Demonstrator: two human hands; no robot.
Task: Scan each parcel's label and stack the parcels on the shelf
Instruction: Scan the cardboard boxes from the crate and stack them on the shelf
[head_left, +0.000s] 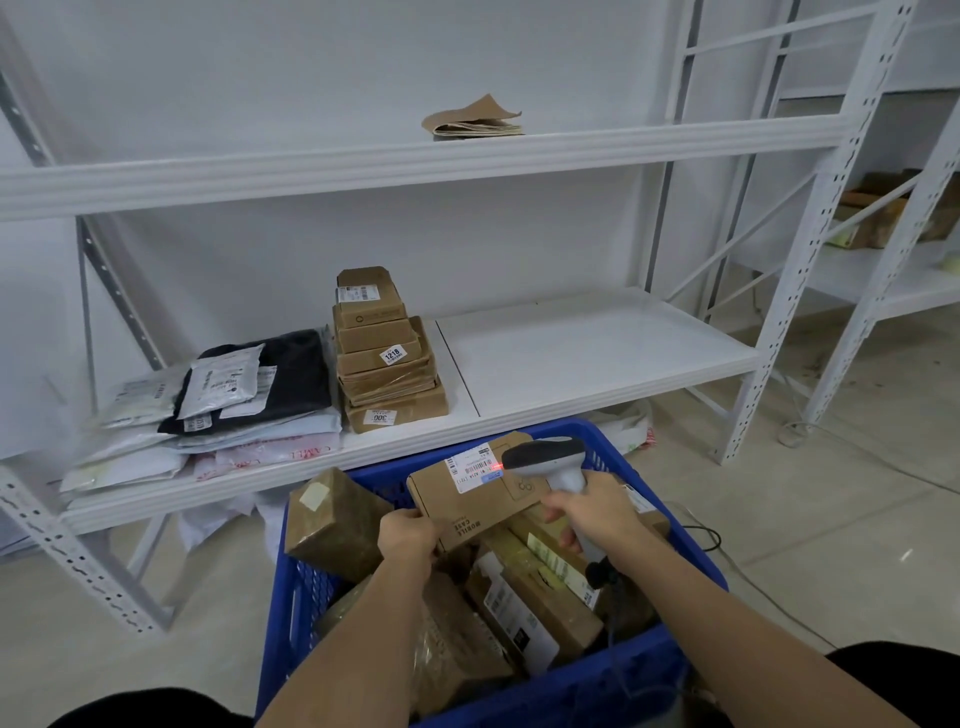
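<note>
You are mid-scan over the blue crate (670, 670): your left hand (407, 538) grips the near edge of a flat cardboard parcel (467, 499), fingers curled round it, holding it tilted above the crate's other boxes. Your right hand (592, 512) is wrapped round the handle of the grey scanner (545, 457), whose nose sits just beside the parcel's white label (470, 466); a red spot glows at the label's right edge.

To scan cleanly, it looks wise to keep the parcel steady and face-up, and to bring the red beam squarely across the barcode rather than its margin. Draw the scanner back a little if the beam seems too narrow to span the bars. Hold your left-hand grip low on the parcel, clear of the label.

Beyond the crate, on the lower shelf (597, 358), a stack of brown boxes (387, 353) stands; soft mailer bags (223, 410) lie to its left. The bare board right of that stack, or its top, appears the likely place for this parcel once read.
</note>
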